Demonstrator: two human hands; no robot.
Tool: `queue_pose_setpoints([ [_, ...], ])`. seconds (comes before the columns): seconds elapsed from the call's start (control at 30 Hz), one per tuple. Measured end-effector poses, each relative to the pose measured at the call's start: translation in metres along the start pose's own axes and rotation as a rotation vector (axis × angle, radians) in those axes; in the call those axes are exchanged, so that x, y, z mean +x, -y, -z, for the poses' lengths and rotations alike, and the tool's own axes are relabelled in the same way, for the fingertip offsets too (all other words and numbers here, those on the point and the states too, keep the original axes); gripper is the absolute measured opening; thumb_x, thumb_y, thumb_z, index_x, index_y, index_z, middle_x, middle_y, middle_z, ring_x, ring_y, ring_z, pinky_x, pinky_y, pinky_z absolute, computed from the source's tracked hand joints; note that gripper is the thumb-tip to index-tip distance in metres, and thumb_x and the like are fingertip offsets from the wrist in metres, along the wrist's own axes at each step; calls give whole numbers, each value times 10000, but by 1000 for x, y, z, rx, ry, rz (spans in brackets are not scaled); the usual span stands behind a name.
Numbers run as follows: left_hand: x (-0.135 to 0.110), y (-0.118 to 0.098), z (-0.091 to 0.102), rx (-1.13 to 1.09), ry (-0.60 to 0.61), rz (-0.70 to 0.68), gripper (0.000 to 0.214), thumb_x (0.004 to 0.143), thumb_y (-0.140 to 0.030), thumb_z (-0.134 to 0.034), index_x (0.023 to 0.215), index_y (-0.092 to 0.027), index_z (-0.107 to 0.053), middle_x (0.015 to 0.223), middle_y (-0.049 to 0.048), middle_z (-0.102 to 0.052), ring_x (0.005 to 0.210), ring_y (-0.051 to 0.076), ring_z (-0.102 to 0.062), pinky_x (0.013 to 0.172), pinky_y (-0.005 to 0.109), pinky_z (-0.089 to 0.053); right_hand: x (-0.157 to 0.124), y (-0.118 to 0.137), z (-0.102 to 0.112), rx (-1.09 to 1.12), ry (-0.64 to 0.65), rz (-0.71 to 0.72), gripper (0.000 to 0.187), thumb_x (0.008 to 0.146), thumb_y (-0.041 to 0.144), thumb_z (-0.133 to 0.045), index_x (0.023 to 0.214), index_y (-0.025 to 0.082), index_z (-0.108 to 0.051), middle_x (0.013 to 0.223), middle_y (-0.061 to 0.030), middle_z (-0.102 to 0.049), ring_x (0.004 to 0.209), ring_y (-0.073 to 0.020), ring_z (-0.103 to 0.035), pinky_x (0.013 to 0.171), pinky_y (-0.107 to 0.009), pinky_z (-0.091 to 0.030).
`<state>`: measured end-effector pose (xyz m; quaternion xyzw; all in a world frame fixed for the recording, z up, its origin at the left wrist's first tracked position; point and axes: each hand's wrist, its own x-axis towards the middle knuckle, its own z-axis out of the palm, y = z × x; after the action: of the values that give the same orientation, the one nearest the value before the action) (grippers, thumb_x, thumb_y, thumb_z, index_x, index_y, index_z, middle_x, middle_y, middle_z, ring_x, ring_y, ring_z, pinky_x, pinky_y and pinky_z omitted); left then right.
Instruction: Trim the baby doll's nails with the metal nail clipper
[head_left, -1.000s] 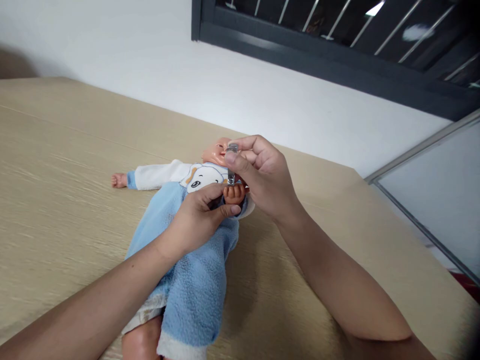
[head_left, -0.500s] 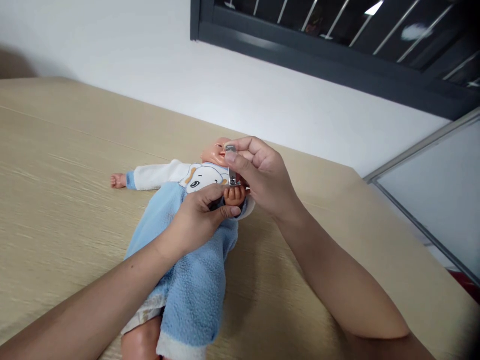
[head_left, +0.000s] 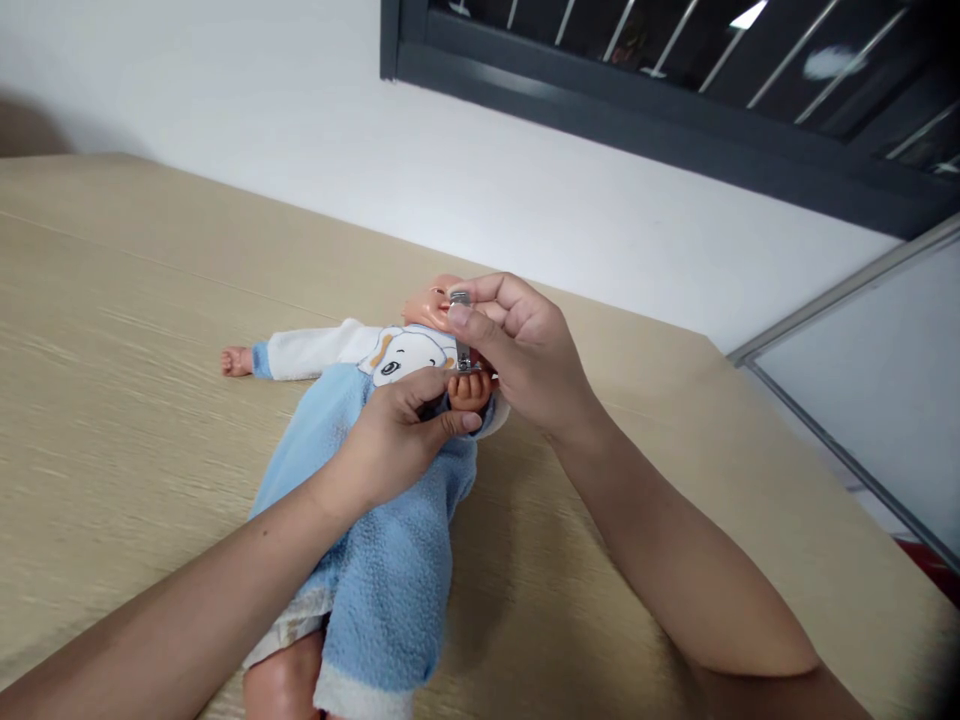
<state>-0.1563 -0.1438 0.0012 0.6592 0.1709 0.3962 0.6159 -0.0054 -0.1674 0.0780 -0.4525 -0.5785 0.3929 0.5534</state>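
A baby doll [head_left: 397, 560] in a blue and white fleece outfit lies on its back on the wooden table. My left hand [head_left: 401, 430] is closed around the doll's raised hand [head_left: 469, 391], with its small fingers showing between my thumb and fingers. Pinched between the thumb and fingers of my right hand [head_left: 525, 340] is a silver nail clipper [head_left: 464, 354], held upright. Its jaw end sits at the tips of the doll's fingers; whether it touches them I cannot tell. My right hand and the clipper hide part of the doll's face [head_left: 431, 303].
The light wooden table [head_left: 135, 420] runs back to a white wall [head_left: 247, 130]. A dark-framed window [head_left: 600, 100] with bars is set in that wall. At the right stands a metal-edged panel [head_left: 870, 400]. The doll's other arm [head_left: 307, 354] stretches out to the left.
The nail clipper's lever looks pressed closer to its body under my right thumb. Both hands and the doll stay in nearly the same place.
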Motion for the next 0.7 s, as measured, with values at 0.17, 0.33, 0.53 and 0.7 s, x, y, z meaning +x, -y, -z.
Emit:
queue_pose_setpoints([
  [0.17, -1, -2, 0, 19, -7, -1, 85, 885, -224, -770, 917, -165, -716, 901, 34, -672, 916, 194, -589, 888, 338, -462, 0, -1, 0, -5, 11, 35, 390, 891, 511, -824, 1060, 215, -634, 725, 35, -662, 615, -96, -552, 584, -237, -456],
  [0.33, 0, -3, 0, 7, -4, -6, 76, 877, -211, -776, 916, -166, -729, 913, 32, -692, 932, 195, -610, 899, 330, -468, 1, -2, 1, 2, 13, 12, 393, 880, 518, -832, 1050, 220, -640, 725, 33, -659, 618, -101, -550, 582, -237, -454],
  [0.53, 0, -4, 0, 4, 10, -15, 107, 894, -229, -772, 983, -173, -751, 988, 46, -730, 998, 211, -645, 941, 336, -483, 2, -2, 4, 38, 55, -18, 378, 880, 500, -833, 1063, 224, -652, 850, 5, -699, 704, -118, -606, 652, -256, -498],
  [0.7, 0, -5, 0, 33, 10, -19, 74, 882, -222, -771, 913, -168, -732, 907, 37, -700, 924, 200, -625, 871, 321, -482, 2, 0, 6, -30, 95, -10, 395, 884, 542, -813, 1076, 216, -697, 896, -2, -694, 738, -119, -595, 656, -253, -494],
])
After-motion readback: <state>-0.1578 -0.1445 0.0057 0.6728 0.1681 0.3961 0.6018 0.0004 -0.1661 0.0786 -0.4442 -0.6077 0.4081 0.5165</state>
